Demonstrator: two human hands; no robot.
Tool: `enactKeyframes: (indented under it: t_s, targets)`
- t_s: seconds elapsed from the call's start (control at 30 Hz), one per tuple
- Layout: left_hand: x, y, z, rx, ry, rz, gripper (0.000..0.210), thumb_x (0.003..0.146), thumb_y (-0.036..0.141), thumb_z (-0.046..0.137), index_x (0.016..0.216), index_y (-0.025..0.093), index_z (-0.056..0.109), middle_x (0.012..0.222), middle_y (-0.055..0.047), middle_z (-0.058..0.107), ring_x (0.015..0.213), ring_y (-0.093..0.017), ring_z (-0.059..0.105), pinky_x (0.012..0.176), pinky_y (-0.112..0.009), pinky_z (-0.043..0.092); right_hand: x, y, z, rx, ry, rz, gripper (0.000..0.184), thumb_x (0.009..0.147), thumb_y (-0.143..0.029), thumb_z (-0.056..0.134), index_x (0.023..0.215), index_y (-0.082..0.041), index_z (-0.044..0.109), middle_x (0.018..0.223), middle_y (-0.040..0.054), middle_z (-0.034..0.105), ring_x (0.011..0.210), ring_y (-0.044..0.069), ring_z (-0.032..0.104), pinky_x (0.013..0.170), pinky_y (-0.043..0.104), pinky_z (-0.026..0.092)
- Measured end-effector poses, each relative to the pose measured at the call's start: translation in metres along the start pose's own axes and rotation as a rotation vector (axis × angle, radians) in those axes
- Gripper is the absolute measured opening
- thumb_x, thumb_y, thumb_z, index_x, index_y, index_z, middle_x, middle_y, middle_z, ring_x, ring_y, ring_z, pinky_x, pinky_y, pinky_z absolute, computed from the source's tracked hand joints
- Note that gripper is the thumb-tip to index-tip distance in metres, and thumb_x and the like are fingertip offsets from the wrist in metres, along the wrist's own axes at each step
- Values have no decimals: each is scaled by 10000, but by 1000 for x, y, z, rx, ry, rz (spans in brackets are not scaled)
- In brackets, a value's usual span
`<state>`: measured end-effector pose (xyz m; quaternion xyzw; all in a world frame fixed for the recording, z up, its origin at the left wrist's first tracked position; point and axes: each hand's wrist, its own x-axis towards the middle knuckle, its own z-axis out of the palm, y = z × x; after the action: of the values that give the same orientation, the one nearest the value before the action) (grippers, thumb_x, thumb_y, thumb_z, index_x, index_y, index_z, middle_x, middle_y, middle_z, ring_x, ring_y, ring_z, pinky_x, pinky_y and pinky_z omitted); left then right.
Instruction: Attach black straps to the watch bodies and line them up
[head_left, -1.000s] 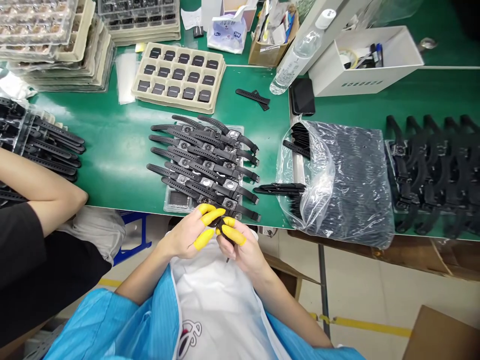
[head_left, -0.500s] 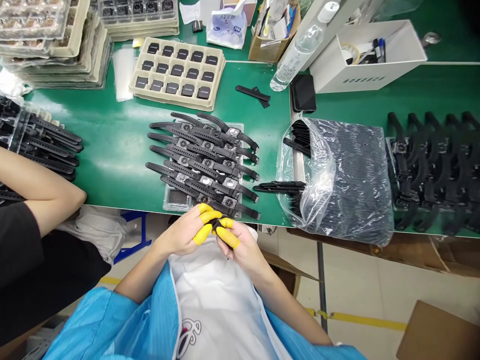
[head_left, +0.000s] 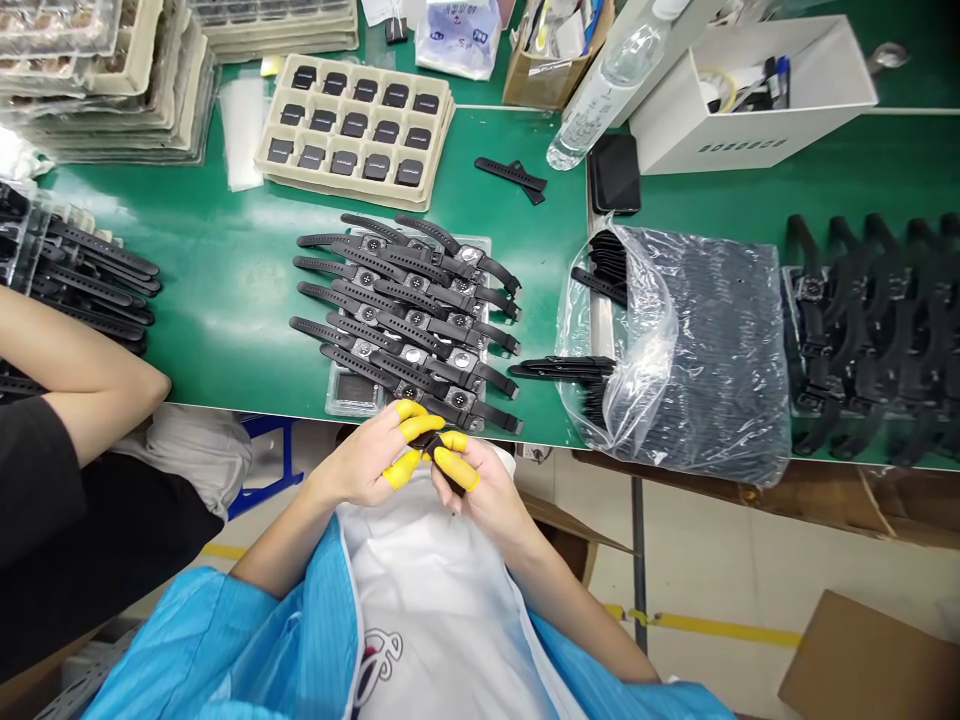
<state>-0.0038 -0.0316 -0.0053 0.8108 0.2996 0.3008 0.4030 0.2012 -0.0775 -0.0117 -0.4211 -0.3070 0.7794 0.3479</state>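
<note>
Left hand and right hand pinch a black piece near the edge of the desk, which stretches green toward ten o'clock, with watches at twelve.

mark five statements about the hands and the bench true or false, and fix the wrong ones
1. The left hand and the right hand are both on one small dark piece. True.
2. Only the left hand wears yellow finger covers. False: both hands have yellow finger covers.
3. Two black straps lie crossed on the green bench. True.
4. The beige tray holds yellow blocks. False: the beige tray holds dark square pieces.
5. The clear plastic bag lies to the right of the watches. True.
</note>
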Motion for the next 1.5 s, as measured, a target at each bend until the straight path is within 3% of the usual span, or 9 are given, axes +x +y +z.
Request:
enactKeyframes:
  t_s: [0.17,0.33,0.57,0.63,0.77,0.87,1.1,1.33,1.5]
  targets:
    - [-4,-7,12,-72,291,-17,298,951,291,727,1228,217,645,1090,-85,707,994,-195,673,898,-357,562,1,-8,0,-113,37,-81,479,915,-678,698,1012,-227,570,639,-50,570,478,117,473,480,249,379]
    - [-4,4,25,-417,591,-68,221,942,410,742,1019,216,670,1164,-97,733,1058,-219,724,872,-376,612,2,-15,-4,-121,-209,30,526,951,-734,606,879,-214,570,586,-76,420,474,95,304,475,254,278]
    - [0,11,-9,-603,1164,-252,296,981,454,689,1076,264,483,1076,-8,794,621,-131,748,615,-271,639,2,-17,-26,-310,-184,125,513,957,-703,616,910,-193,661,638,-44,452,531,112,331,484,263,257]
    - [-3,10,-14,-518,1071,-289,225,1018,390,643,1145,269,501,1130,-26,792,638,-128,756,640,-273,650,2,-15,-24,-238,-90,107,492,909,-693,687,946,-205,628,668,-43,502,513,105,354,480,259,275]
    - [-9,8,2,-181,378,-310,311,1022,217,558,1330,220,604,1278,-116,752,1067,-207,782,964,-362,655,2,-9,-7,-138,-44,63,479,910,-676,699,924,-225,536,658,-48,559,471,97,398,488,256,329]
    - [-10,6,19,92,95,-157,496,968,103,479,1447,200,561,1442,-132,665,1381,-241,625,1162,-431,553,2,-8,4,-113,-56,44,518,928,-721,647,877,-224,511,610,-53,531,462,95,375,473,250,295]
    - [-9,8,19,263,-28,-146,601,900,40,441,1468,219,521,1419,-120,651,1332,-241,633,1106,-423,579,3,-5,4,-60,-81,53,538,897,-724,695,856,-203,566,522,-71,450,456,92,300,464,261,215]
    - [-8,8,18,202,106,-88,508,959,95,414,1447,203,503,1284,-142,666,1221,-251,659,1019,-407,599,6,0,10,190,-51,53,476,896,-620,765,835,-214,525,503,-94,419,437,67,239,451,226,198]
    - [-2,17,10,104,46,-54,498,1011,189,413,1507,173,449,1281,-169,613,1167,-251,633,998,-409,601,6,-5,11,293,-38,114,503,856,-610,805,824,-217,493,524,-101,403,434,50,184,440,203,169]
